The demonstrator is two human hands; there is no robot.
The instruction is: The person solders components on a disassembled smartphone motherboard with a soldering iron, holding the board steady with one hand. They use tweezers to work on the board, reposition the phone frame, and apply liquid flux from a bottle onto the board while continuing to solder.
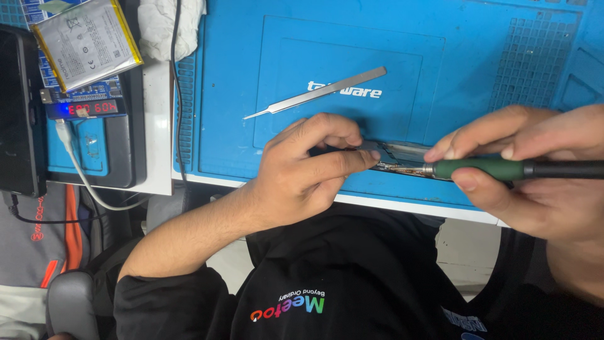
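Upper left: flat silver phone battery (85,43) lying on a tester board.
Centre: slim steel tweezers (318,93) resting idle on the blue silicone mat (478,75) covering the desk.
Left hand (302,170): grip closed, pinning the small opened metal part (399,153).
Right hand (535,167): fingers wrapped around the green-handled soldering iron (503,169), tip at the part.
Progress: work mid-way, part still open.

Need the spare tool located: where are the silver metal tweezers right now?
In the head view, the silver metal tweezers lie untouched on the blue work mat, left of centre, just above the left hand.
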